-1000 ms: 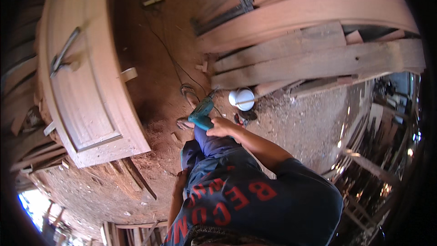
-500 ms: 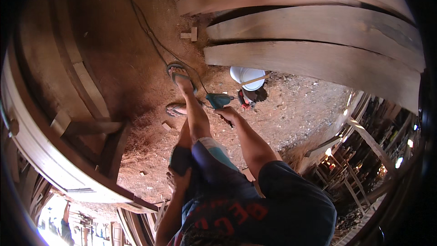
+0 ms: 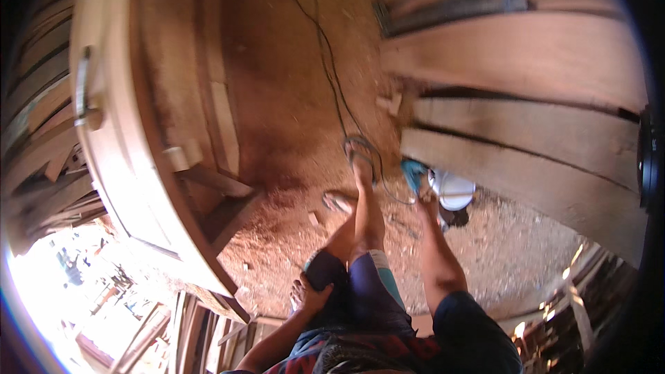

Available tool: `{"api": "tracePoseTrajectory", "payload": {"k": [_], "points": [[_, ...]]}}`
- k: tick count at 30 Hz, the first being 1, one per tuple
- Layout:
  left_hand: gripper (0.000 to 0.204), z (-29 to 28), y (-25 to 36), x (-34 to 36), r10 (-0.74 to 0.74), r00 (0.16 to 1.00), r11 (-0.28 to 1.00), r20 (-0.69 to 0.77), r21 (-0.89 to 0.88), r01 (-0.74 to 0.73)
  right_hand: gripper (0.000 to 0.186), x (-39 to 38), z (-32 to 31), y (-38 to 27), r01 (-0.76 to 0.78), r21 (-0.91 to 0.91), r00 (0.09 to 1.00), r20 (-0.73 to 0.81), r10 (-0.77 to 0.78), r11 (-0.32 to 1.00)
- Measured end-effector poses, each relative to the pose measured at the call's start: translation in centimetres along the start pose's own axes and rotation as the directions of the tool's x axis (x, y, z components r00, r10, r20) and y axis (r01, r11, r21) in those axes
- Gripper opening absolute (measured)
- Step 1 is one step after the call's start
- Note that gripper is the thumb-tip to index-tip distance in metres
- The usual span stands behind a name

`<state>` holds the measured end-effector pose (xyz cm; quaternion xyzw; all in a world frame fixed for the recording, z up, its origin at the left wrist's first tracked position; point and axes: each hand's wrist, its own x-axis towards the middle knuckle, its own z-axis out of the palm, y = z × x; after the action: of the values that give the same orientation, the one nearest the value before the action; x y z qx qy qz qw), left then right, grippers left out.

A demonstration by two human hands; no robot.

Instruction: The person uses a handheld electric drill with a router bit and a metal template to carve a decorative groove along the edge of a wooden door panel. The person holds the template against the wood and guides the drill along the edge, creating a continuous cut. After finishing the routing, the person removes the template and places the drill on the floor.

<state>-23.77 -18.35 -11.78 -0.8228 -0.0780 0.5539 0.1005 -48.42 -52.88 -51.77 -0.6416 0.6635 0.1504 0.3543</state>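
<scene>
My right hand is closed around a teal corded power drill, held out beyond my knees next to the end of a wooden plank. Motion blurs the drill, and the grip is partly hidden. A dark cord runs across the ground past my sandalled foot. My left hand lies on my left thigh over the dark shorts, its fingers stretched out, with nothing visible in it. A white bucket stands just right of the drill.
Wide wooden boards fill the right side. At the left stands a long wooden panel with a metal handle. Dusty ground with small wood scraps surrounds my feet. Stacked timber borders the lower right.
The whole view has swung leftward, shifting the scene to the right. My right hand has turned the drill from lying sideways to pointing farther away, by the plank end. My left hand stays on the thigh.
</scene>
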Motion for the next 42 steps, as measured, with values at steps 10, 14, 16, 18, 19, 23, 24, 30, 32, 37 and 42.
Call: {"api": "tracePoseTrajectory", "payload": {"k": [10, 14, 16, 18, 19, 23, 24, 30, 32, 37, 42], "points": [[0.114, 2.9, -3.2, 5.2, 0.379, 0.925, 0.908, -0.006, -0.190, -0.373, 0.019, -12.1, -19.4, -17.0, -0.027, 0.116, 0.891, 0.453, -0.029, 0.993], [0.091, -5.8, -0.7, -4.3, 0.549, 0.836, 0.816, 0.019, -0.228, -0.531, 0.035, -8.3, -20.1, -21.9, 0.031, 0.082, 0.912, 0.405, -0.062, 0.996], [0.077, -9.8, 0.9, -5.5, 0.678, 0.735, 0.715, 0.001, -0.228, -0.660, 0.040, -1.7, -18.2, -20.4, 0.271, 0.035, 0.909, 0.318, -0.268, 0.962], [0.064, -12.8, 2.8, -5.4, 0.774, 0.633, 0.617, -0.029, -0.197, -0.762, 0.028, -3.0, -20.1, -26.1, 0.253, 0.049, 0.887, 0.388, -0.252, 0.966], [0.058, -15.9, 3.9, -6.1, 0.766, 0.634, 0.581, -0.104, -0.311, -0.753, 0.019, -4.1, -21.6, -29.0, 0.178, 0.104, 0.877, 0.434, -0.205, 0.979], [0.041, -29.8, 8.3, -9.9, 0.538, 0.780, 0.417, -0.319, -0.704, -0.575, 0.006, -4.4, -27.5, -40.2, 0.119, 0.114, 0.855, 0.493, -0.160, 0.986], [0.038, -34.0, 9.2, -10.8, 0.462, 0.774, 0.401, -0.433, -0.676, -0.618, 0.009, -3.9, -28.4, -42.1, 0.072, 0.190, 0.836, 0.524, -0.163, 0.979], [0.026, -49.5, 7.1, 2.2, -0.041, 0.511, 0.321, -0.858, -0.496, -0.807, 0.014, -2.5, -36.5, -55.1, 0.224, 0.157, 0.834, 0.480, -0.273, 0.962], [0.034, -54.4, 7.4, 4.9, -0.204, 0.603, 0.311, -0.772, -0.635, -0.708, 0.013, -0.7, -39.6, -57.1, 0.207, 0.144, 0.869, 0.427, -0.249, 0.968], [0.069, -62.2, 0.3, 12.0, -0.504, 0.591, 0.361, -0.630, -0.775, -0.518, 0.012, 2.7, -41.2, -59.2, 0.177, 0.171, 0.873, 0.428, -0.235, 0.969], [0.095, -71.2, 4.9, 11.0, -0.470, 0.768, 0.387, -0.435, -0.884, -0.263, 0.020, 4.8, -43.9, -59.3, 0.087, -0.059, 0.929, 0.366, -0.060, 0.994]]}}
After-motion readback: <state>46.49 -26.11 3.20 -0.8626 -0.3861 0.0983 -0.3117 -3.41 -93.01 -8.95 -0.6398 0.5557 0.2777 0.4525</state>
